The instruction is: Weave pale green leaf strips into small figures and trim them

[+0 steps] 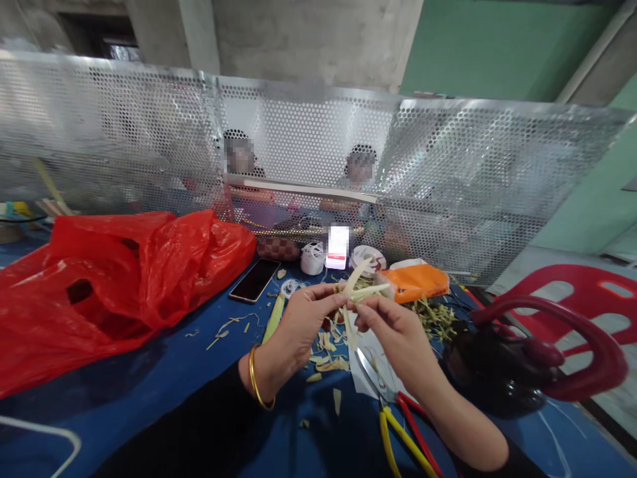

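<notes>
My left hand, with a gold bangle on its wrist, pinches pale yellow leaf strips that cross one another. From the other side my right hand grips the same strips near their crossing, its fingertips almost touching the left ones. The strip ends stick out above, to the right and below. Below the right hand lie pliers-like shears with one red and one yellow handle, partly over a white sheet. Leaf scraps are scattered under the hands. A longer yellow-green leaf piece lies beside the left hand.
A red plastic bag covers the left of the blue table. A phone, a white string roll, a lit screen and an orange packet sit behind. A dark kettle stands right. Two people sit beyond the perforated metal screen.
</notes>
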`<state>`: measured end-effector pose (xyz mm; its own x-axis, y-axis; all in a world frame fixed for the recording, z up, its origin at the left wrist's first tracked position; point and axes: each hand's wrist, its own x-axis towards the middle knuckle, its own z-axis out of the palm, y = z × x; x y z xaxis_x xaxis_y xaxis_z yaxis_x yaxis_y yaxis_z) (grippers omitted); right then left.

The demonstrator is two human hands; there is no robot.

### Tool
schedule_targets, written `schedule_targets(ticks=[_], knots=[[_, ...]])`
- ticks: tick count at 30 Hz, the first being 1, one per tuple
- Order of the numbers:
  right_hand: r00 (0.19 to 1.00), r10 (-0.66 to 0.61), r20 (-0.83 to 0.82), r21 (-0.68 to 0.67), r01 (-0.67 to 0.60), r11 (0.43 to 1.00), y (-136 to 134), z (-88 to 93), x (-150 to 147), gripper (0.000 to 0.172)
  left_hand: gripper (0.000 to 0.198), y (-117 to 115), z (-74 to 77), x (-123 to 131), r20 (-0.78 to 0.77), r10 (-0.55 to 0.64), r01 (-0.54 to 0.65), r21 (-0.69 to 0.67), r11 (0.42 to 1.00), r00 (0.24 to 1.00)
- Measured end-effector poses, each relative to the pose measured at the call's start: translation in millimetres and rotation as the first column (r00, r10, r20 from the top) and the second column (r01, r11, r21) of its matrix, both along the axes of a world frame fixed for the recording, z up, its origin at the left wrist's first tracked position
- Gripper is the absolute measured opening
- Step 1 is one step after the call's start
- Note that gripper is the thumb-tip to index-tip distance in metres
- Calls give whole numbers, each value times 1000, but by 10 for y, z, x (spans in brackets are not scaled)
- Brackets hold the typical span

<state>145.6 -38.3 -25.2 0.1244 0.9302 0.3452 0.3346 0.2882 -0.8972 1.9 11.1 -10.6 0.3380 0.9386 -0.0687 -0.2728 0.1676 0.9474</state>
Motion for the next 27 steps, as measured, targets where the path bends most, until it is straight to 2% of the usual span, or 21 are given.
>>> schedule_targets(ticks=[2,4,6,8,10,13,16,18,20,23,27], knots=[[950,-18,-312,-81,-8,997,46,-1,19,24,25,-4,-8,1,1,-45,45,-14,999,999],[851,-44,-524,-99,-9,995,75,-3,28,28,27,-15,-12,5,-8,-75,75,-23,997,997],[770,-57,-636,-88,1,996,85,-9,26,28,26,-26,-12,11,-12,-88,88,-27,996,996],[734,-76,-674,-66,43,997,82,-21,17,26,26,-29,-12,17,-11,-88,88,-26,996,996],[766,-104,-634,-21,117,993,71,-42,7,22,26,-22,-13,19,2,-87,87,-24,996,996],[890,-108,-444,127,181,975,32,-62,0,12,27,-5,-14,14,36,-72,73,-28,997,997],[989,-75,-131,315,113,942,-39,-34,8,8,23,-2,-11,10,45,-50,52,-31,998,998],[994,-83,75,425,44,904,-90,7,18,16,21,-11,-7,11,38,-38,39,-33,999,999],[976,-117,185,496,10,868,-126,46,25,22,21,-24,-3,15,21,-35,35,-29,999,999],[982,-97,161,469,10,883,-135,84,22,18,21,-49,10,24,-27,-30,30,6,1000,999],[996,-71,-47,286,81,955,-104,107,10,9,17,-90,46,45,-81,5,0,66,998,997]])
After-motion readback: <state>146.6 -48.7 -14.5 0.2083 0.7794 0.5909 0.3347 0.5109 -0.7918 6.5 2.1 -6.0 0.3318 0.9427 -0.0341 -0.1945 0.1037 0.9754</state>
